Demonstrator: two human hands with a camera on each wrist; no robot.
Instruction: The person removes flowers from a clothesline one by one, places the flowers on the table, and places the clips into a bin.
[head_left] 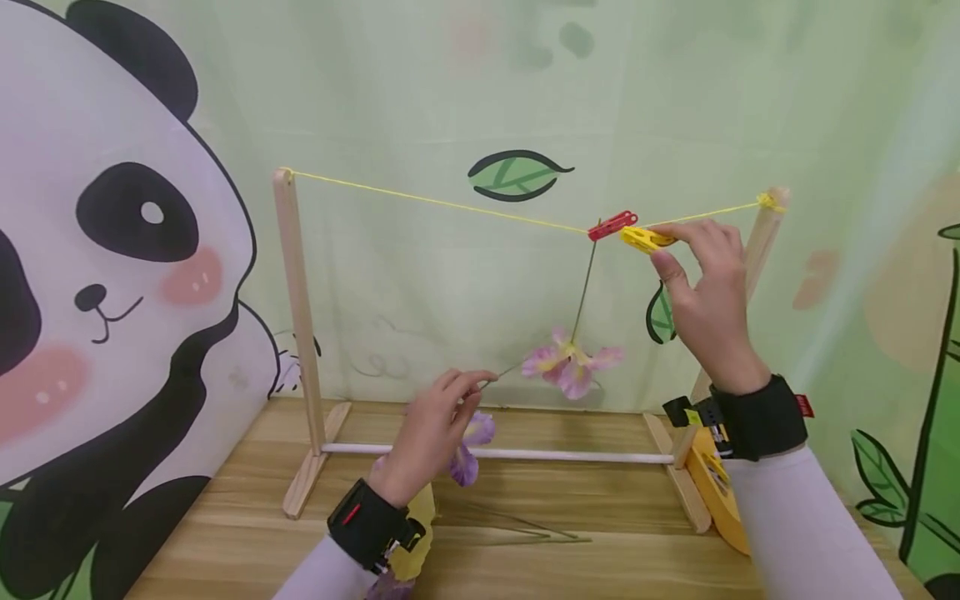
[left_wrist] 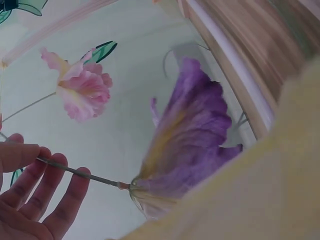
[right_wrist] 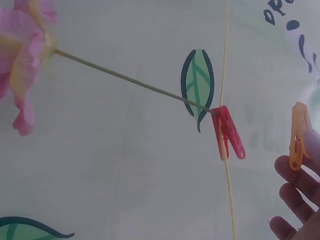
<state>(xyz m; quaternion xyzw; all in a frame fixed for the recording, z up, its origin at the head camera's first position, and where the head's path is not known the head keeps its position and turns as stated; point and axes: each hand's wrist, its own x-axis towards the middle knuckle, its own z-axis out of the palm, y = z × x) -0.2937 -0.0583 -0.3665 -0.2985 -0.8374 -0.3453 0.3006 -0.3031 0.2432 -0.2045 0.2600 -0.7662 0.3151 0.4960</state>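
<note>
Leftmost, a printed panda (head_left: 127,225) fills the backdrop, beside the wooden left post (head_left: 297,308) of a drying frame. From its top a yellow string (head_left: 435,200) runs right, dipping toward the clips; under it, open room reaches down to the white rod (head_left: 555,455) joining the feet. Behind the rod, the wood-grain table (head_left: 240,517) has its back edge close against the backdrop. The left hand (head_left: 431,433) works in front of that gap, thumb and fingers pinching the thin green stem of a purple artificial iris (left_wrist: 190,130), its ruffled petals streaked yellow at the heart. Beneath the wrist is a pale yellow petal (head_left: 420,533), blurred up close; loose stems (head_left: 540,535) lie on the table to the right. Next, a pink-and-yellow artificial flower (head_left: 573,379) hangs bloom down, its stem clamped to the string by a red clothespin (head_left: 611,226). Just beside that, the right hand (head_left: 712,300) holds a yellow clothespin (head_left: 645,240) between thumb and fingertips, near the right post (head_left: 763,242). At that post's foot sits a yellow container (head_left: 723,517), partly hidden by the arm, with yellow pieces inside too small to identify.
</note>
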